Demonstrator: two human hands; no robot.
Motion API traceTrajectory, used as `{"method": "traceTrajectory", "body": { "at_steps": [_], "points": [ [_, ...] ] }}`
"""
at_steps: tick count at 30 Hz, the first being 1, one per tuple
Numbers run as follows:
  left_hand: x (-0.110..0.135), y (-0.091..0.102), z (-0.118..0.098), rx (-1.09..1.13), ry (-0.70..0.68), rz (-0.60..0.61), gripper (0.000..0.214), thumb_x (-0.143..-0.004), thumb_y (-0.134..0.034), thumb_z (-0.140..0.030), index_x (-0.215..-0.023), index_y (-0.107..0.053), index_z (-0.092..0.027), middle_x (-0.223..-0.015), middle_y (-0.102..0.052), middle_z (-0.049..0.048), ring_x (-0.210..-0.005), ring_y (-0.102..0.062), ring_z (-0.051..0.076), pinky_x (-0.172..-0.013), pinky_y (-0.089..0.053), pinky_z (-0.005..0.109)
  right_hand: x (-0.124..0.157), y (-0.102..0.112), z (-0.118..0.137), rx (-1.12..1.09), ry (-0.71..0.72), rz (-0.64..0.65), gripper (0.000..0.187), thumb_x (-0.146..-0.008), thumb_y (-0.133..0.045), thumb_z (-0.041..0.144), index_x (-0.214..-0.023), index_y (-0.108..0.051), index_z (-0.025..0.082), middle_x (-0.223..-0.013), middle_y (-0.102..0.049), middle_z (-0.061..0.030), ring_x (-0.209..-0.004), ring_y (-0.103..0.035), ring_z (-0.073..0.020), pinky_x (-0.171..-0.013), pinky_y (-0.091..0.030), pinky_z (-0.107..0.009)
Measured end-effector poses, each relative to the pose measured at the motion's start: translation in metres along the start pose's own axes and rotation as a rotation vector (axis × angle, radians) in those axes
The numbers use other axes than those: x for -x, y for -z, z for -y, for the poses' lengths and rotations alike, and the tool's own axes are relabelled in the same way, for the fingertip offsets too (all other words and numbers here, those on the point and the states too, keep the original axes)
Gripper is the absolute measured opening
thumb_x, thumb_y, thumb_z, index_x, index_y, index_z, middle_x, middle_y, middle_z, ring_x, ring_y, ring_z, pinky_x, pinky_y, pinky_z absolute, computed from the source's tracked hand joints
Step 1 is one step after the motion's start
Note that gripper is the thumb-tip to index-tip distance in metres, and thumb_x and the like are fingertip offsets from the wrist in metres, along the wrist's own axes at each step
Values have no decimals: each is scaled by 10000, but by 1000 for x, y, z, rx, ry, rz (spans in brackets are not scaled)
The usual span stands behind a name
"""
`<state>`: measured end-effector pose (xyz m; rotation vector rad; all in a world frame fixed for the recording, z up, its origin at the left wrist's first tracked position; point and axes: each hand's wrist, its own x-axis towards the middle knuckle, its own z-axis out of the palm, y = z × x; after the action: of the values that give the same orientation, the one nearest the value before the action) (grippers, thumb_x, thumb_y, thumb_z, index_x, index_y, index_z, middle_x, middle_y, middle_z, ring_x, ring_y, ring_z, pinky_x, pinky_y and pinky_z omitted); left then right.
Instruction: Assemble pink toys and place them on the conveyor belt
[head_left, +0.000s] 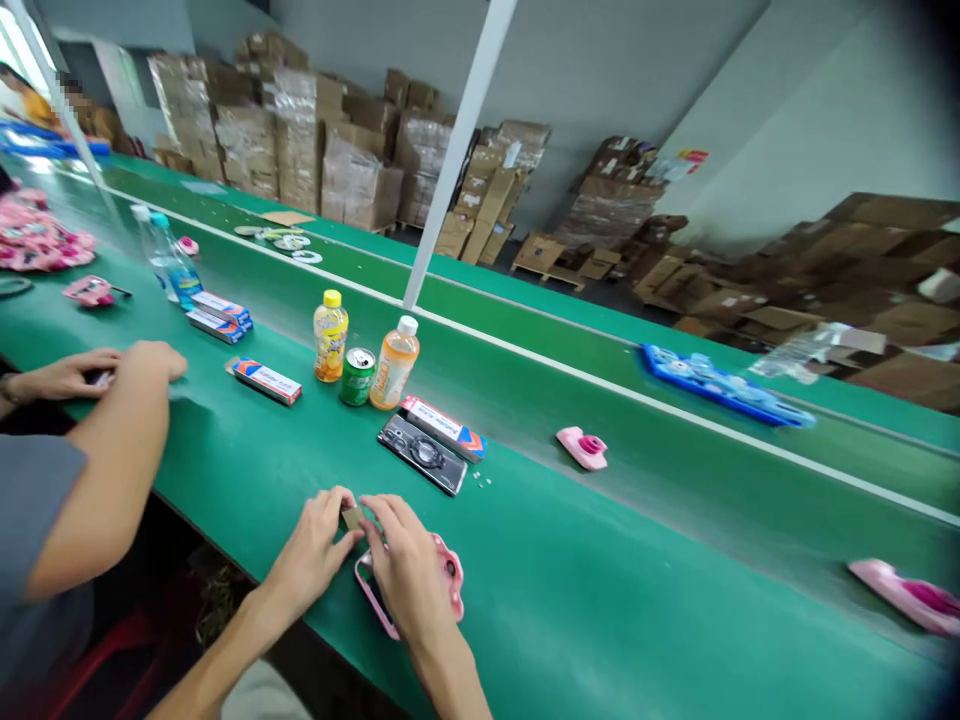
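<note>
My left hand [316, 545] is closed, with thumb and fingertips pinching a small flat tan piece [352, 518]. From the other side, my right hand [405, 560] has its fingertips closed on the same piece. Beneath my right hand a pink plastic case with a wavy edge [456, 590] lies on the green bench; the hand covers much of it. Just beyond my hands a dark phone-like slab with a black ring on it [424, 455] rests against a blue, white and red carton [446, 428]. A few tiny white bits lie right of the slab.
A yellow-capped bottle [330, 338], a green can [358, 378] and an orange drink bottle [395, 365] stand together. Pink parts [583, 448] and a blue tray [720, 385] lie on the belt. At left, a co-worker's arm [120, 460] reaches over the bench. A white post [457, 150] rises behind.
</note>
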<state>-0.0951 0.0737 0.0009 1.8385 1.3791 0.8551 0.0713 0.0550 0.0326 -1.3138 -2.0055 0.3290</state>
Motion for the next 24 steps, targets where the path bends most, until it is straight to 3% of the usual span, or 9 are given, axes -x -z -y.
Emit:
{"method": "traceTrajectory", "body": {
  "at_steps": [2,4,9,14,19,24],
  "points": [
    [-3,1,-5,218,85,60,149,-965,-513,-323,-1058,-515,-207,-876,-679,13,-776,-617,187,-728,-464,285,-19,-12,-1,-1,44,128,268,-990,-484,97,-1067,-706,226,-939,-730,-41,-841,-698,-203,-736,-551,-298],
    [-4,4,-8,314,116,89,159,-960,-530,-340,-1033,-533,-198,-814,-659,-10,-702,-569,160,-673,-429,257,-27,-16,-6,-12,73,164,244,-984,-496,87,-1019,-695,224,-931,-727,-32,-832,-695,-196,-737,-541,-287],
    [-2,5,-13,387,72,77,239,-986,-468,-384,-1002,-601,-186,-891,-671,15,-827,-596,174,-762,-441,253,-26,-9,-15,-38,131,167,188,-1002,-498,113,-962,-642,227,-962,-711,-17,-838,-684,-173,-753,-519,-260],
    [0,-4,-16,343,148,75,308,-987,-387,-402,-1107,-592,-207,-1052,-709,62,-993,-639,213,-890,-461,279,-33,-7,-18,-14,128,224,168,-994,-528,119,-900,-613,229,-905,-683,1,-795,-681,-158,-714,-506,-237],
    [-1,-19,6,276,184,85,365,-945,-413,-476,-1085,-626,-215,-924,-726,81,-926,-657,240,-879,-494,289,-42,-11,-34,216,290,232,184,-916,-519,59,-866,-558,231,-849,-657,15,-693,-674,-145,-595,-468,-224],
    [-7,-32,34,228,271,54,364,-860,-571,-491,-1127,-679,-269,-886,-747,76,-904,-707,282,-852,-523,309,-47,-23,-55,387,506,97,212,-818,-505,44,-845,-464,251,-757,-617,31,-488,-589,-141,-393,-298,-274]
  ]
}}
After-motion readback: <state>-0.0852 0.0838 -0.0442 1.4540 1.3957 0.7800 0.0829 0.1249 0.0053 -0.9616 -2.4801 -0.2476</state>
